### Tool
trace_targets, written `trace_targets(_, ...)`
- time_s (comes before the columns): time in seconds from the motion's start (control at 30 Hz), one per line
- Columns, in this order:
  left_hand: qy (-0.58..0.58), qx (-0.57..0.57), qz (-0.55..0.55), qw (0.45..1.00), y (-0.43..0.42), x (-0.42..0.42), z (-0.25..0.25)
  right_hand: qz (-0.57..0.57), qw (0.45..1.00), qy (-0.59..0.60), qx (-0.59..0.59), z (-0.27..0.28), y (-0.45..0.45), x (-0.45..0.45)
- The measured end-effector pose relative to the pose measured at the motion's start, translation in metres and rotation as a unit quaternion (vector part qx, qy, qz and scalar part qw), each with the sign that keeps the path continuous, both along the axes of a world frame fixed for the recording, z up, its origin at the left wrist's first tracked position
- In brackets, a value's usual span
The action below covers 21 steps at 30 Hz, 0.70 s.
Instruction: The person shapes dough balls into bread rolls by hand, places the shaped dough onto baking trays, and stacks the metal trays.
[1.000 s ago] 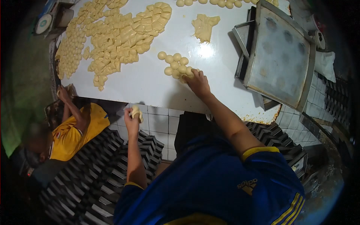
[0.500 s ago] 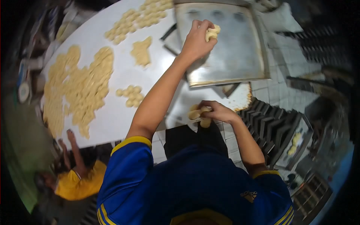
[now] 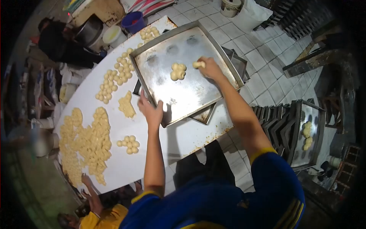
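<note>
A metal baking tray (image 3: 164, 51) lies tilted across the table, with a cluster of dough balls (image 3: 178, 71) near its middle. My left hand (image 3: 151, 111) grips the tray's near-left rim, its thumb on the inner side and fingers outside. Over the tray's right half, my right hand (image 3: 210, 69) is closed around pale dough balls (image 3: 198, 65); the fingers partly cover them, and I cannot tell whether they touch the tray. Left of the tray sit a flat piece of dough (image 3: 126, 105) and a small group of dough balls (image 3: 129, 144).
On the white table (image 3: 126, 170) spreads a large mass of cut dough (image 3: 91, 137), where a person in yellow (image 3: 110, 216) reaches in. More dough balls (image 3: 114, 78) line the far side. Stacked trays (image 3: 267, 118) stand right; another tray (image 3: 301, 152) holds dough. A person in dark clothes (image 3: 57, 42) stands far left.
My left hand has gone from holding dough over the tray to gripping its rim. My right hand has moved from near my body to over the tray. A dough cluster now lies there.
</note>
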<state>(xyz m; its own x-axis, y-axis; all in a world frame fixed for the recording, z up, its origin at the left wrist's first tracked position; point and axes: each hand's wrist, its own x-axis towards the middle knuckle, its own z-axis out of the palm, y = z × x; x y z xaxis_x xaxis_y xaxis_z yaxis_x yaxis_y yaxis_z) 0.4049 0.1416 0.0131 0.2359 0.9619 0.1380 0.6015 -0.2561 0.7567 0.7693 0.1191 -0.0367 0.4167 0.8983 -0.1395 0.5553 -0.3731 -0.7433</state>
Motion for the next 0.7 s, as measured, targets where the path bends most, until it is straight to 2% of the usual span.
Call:
trace_targets(0.03, -0.008, -0.070, -0.002, 0.998, -0.008, -0.018, -0.016, -0.009, 1.000, 0.003, 0.010, 0.003, 0.002, -0.004)
trace_targets(0.07, -0.169, -0.209, -0.051, 0.962, -0.012, -0.033, -0.037, -0.019, 0.998, -0.049, -0.031, 0.014, 0.001, -0.014)
trace_targets(0.1, -0.204, -0.322, -0.052, 0.923, -0.021, -0.036, -0.023, -0.033, 0.992, -0.099, -0.075, 0.027, -0.002, -0.022)
trace_targets(0.13, -0.253, -0.344, -0.061, 0.902, -0.023, -0.043, -0.047, 0.007, 0.988, -0.097, -0.124, 0.043, -0.009, -0.022)
trace_targets(0.17, -0.243, -0.393, -0.011, 0.887, -0.030, -0.040, -0.031, -0.010, 0.988, -0.094, -0.122, 0.058, -0.024, -0.028)
trace_targets(0.23, -0.299, -0.373, -0.002, 0.878, -0.035, -0.039, -0.035, -0.137, 0.968, -0.200, 0.061, 0.088, -0.065, -0.045)
trace_targets(0.27, -0.326, -0.361, 0.002, 0.873, -0.037, -0.039, -0.036, -0.166, 0.960, -0.162, 0.159, 0.103, -0.091, -0.044)
trace_targets(0.33, -0.365, -0.352, 0.003, 0.862, -0.039, -0.040, -0.037, -0.210, 0.959, -0.042, 0.188, 0.105, -0.151, -0.041)
trace_targets(0.37, -0.393, -0.352, 0.009, 0.849, -0.044, -0.038, -0.025, -0.189, 0.966, 0.132, 0.116, 0.095, -0.192, -0.037)
trace_targets(0.4, -0.391, -0.365, 0.001, 0.845, -0.047, -0.038, -0.012, -0.166, 0.938, 0.301, 0.047, 0.092, -0.233, -0.039)
trace_targets(0.43, -0.389, -0.380, -0.011, 0.839, -0.052, -0.036, 0.001, -0.207, 0.918, 0.337, -0.023, 0.100, -0.269, -0.060)
trace_targets(0.5, -0.388, -0.387, -0.047, 0.835, -0.073, -0.023, 0.029, -0.204, 0.896, 0.394, 0.010, 0.118, -0.326, -0.105)
trace_targets(0.53, -0.384, -0.388, -0.076, 0.835, -0.089, -0.011, 0.043, -0.235, 0.859, 0.453, 0.029, 0.134, -0.348, -0.125)
trace_targets(0.57, -0.377, -0.387, -0.106, 0.834, -0.103, 0.000, 0.055, -0.254, 0.846, 0.462, 0.078, 0.136, -0.368, -0.140)
trace_targets(0.6, -0.355, -0.409, -0.143, 0.829, -0.116, 0.009, 0.060, -0.318, 0.799, 0.483, 0.163, 0.123, -0.384, -0.153)
trace_targets(0.67, -0.340, -0.416, -0.208, 0.817, -0.146, 0.045, 0.072, -0.388, 0.732, 0.495, 0.260, 0.141, -0.404, -0.160)
trace_targets(0.7, -0.339, -0.412, -0.241, 0.811, -0.166, 0.063, 0.079, -0.448, 0.650, 0.503, 0.352, 0.160, -0.419, -0.157)
